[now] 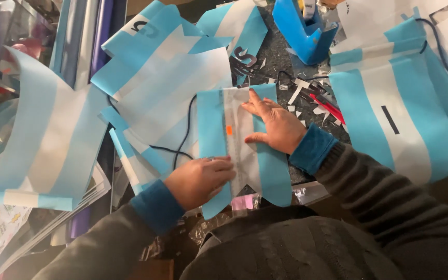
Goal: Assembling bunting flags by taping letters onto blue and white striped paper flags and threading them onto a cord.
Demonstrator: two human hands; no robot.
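Observation:
A light-blue and white striped paper pennant lies in front of me with a clear plastic strip laid along its white middle band. A small orange mark shows on the strip. My left hand rests closed near the strip's lower end, pressing on the paper. My right hand lies flat with its fingers spread on the pennant's right blue band, beside the strip.
More blue-and-white striped sheets lie left, behind and right. A black cable runs under the papers. A blue holder stands at the back. Paper scraps and a red pen lie on the dark table.

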